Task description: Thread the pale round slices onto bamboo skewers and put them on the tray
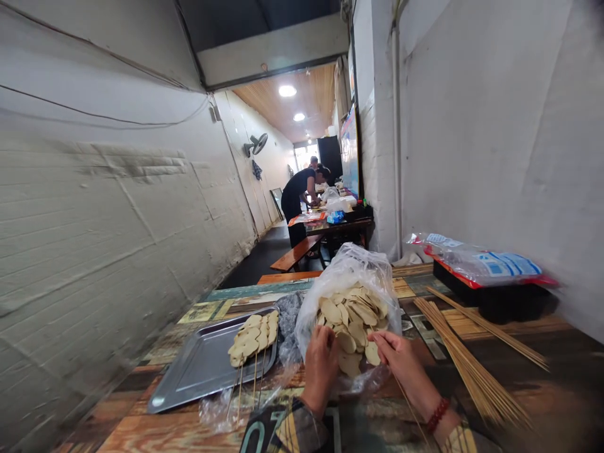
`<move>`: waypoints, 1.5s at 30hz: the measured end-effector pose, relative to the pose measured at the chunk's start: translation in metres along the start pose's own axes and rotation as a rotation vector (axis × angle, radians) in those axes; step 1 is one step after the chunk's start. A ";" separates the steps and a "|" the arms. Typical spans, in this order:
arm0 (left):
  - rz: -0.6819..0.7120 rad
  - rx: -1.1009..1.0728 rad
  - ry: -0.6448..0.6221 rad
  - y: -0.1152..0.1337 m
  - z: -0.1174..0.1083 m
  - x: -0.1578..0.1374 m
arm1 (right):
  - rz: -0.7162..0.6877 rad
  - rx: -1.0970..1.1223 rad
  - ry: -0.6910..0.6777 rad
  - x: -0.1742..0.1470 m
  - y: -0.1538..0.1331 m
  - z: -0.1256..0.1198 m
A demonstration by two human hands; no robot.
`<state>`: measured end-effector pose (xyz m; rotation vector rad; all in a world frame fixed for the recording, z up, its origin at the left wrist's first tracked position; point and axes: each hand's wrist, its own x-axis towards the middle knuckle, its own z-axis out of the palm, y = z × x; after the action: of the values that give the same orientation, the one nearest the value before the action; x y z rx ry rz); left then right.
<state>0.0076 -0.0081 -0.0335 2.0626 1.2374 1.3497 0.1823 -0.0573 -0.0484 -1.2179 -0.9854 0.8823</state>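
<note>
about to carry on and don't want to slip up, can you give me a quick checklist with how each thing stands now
1. Stick at the right hand: ok, it runs down from under the hand.
2. Stick's upper tip: cannot tell, too small to make out.
3. Slice in the left hand: cannot tell, the fingers hide the grip.
4. Slices within reach: ok, heaped in the open bag before both hands.
5. Spare sticks: ok, a loose bundle lies on the right.
6. Loaded sticks: ok, at the right end of the tray.
</note>
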 end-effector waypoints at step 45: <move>-0.635 -0.935 -0.207 0.027 0.011 -0.006 | -0.057 -0.135 0.084 0.009 0.000 -0.018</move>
<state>0.0292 -0.0258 -0.0226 1.0061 0.8087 1.0556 0.2027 -0.0544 -0.0488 -1.3237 -1.0196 0.7241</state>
